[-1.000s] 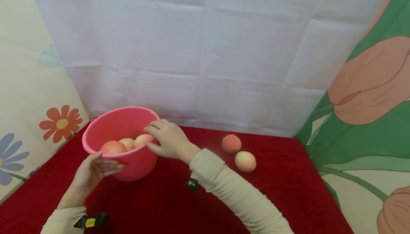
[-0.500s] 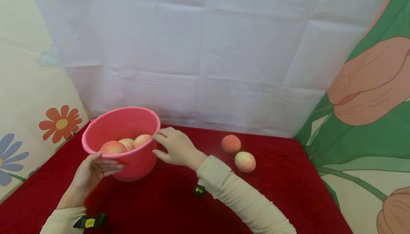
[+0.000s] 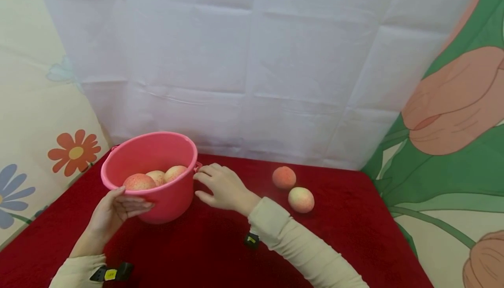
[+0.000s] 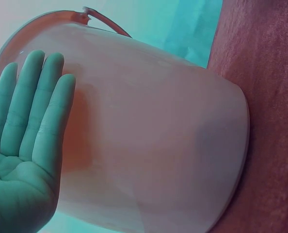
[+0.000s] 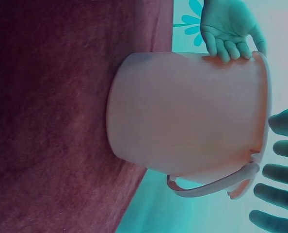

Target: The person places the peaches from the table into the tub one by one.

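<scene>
A pink bucket stands at the left of the red-covered table, with several peaches inside, three of them plainly visible. My left hand rests against its near left side. The thumb lies at the rim and the straight fingers touch or sit close to the outer wall. Just right of the bucket is my right hand, apart from the rim, with loose, spread fingers and nothing held. Its fingertips are near the handle joint. The swung-down handle shows in the right wrist view.
On the right of the red cloth lie two more peaches, a deep orange one and a pale one, close together. A white sheet hangs behind the table. Flower-printed cloths flank both sides.
My right hand has drawn back from over the bucket's rim to the right and slightly down, uncovering the peach and handle joint there. The left hand and bucket have stayed put.
</scene>
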A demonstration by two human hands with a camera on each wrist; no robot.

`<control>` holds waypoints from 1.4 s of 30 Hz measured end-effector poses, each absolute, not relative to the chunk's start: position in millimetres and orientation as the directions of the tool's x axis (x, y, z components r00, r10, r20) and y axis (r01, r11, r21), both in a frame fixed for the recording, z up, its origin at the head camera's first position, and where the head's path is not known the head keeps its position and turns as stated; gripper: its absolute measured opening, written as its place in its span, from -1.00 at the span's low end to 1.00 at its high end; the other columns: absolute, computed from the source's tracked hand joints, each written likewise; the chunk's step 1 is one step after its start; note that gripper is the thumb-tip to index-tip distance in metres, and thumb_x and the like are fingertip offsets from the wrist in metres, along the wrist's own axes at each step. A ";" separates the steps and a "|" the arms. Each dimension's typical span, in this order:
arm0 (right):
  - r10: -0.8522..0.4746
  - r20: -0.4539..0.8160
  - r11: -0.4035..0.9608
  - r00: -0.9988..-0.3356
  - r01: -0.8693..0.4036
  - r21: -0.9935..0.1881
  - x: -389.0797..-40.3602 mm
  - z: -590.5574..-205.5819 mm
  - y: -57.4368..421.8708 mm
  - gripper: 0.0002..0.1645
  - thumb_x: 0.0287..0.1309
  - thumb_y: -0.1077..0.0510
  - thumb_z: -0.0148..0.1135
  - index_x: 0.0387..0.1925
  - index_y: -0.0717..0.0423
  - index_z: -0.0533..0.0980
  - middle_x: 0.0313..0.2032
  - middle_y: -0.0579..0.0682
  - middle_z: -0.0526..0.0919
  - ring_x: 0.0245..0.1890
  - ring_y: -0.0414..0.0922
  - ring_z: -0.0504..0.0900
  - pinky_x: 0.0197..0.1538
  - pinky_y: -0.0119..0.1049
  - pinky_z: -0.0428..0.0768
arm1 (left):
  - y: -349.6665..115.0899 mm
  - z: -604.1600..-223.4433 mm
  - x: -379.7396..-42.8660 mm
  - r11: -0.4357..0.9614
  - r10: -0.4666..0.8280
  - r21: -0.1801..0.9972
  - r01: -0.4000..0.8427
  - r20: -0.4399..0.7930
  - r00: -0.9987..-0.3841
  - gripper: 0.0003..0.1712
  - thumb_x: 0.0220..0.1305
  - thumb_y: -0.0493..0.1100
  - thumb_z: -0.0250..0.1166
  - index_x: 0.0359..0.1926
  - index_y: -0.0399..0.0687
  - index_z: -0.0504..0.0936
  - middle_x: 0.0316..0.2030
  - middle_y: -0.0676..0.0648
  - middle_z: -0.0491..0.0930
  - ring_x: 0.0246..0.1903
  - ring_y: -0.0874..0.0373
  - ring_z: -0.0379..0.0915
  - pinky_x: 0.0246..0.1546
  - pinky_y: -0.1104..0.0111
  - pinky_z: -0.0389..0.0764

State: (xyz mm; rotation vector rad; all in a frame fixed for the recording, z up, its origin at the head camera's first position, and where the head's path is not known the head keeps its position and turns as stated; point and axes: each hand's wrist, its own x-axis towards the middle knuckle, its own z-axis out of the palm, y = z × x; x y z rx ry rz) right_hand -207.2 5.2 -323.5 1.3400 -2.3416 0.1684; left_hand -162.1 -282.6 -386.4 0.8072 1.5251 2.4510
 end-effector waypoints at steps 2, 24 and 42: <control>-0.792 0.427 0.524 -0.436 -0.845 0.109 -207.3 -325.3 6.9 -0.61 0.09 -0.03 0.21 -0.06 0.04 0.52 -0.07 -0.07 0.56 -0.05 -0.16 0.48 -0.03 -0.38 0.46 | -282.5 -386.0 -161.8 -0.475 0.392 0.866 0.154 0.365 -0.845 -0.19 0.42 -0.22 -0.65 -0.16 -0.26 0.65 -0.23 -0.18 0.64 -0.17 0.04 0.58 -0.13 0.29 0.54; -0.769 0.425 0.563 -0.477 -0.821 0.097 -211.5 -334.3 27.7 -0.63 0.10 -0.01 0.19 -0.07 0.05 0.52 -0.09 -0.05 0.54 -0.05 -0.14 0.48 -0.02 -0.33 0.47 | -282.8 -386.2 -164.1 -0.509 0.406 0.849 0.143 0.383 -0.830 -0.18 0.41 -0.23 -0.67 -0.15 -0.30 0.63 -0.23 -0.21 0.64 -0.17 0.01 0.57 -0.12 0.26 0.54; -0.746 0.402 0.599 -0.531 -0.799 0.054 -216.3 -348.4 62.1 -0.63 0.10 0.02 0.20 -0.08 0.11 0.52 -0.07 0.02 0.53 -0.04 -0.09 0.48 -0.05 -0.25 0.50 | -283.6 -388.9 -163.5 -0.516 0.411 0.844 0.145 0.393 -0.823 -0.19 0.41 -0.24 -0.66 -0.15 -0.32 0.62 -0.22 -0.22 0.63 -0.16 0.00 0.56 -0.11 0.27 0.53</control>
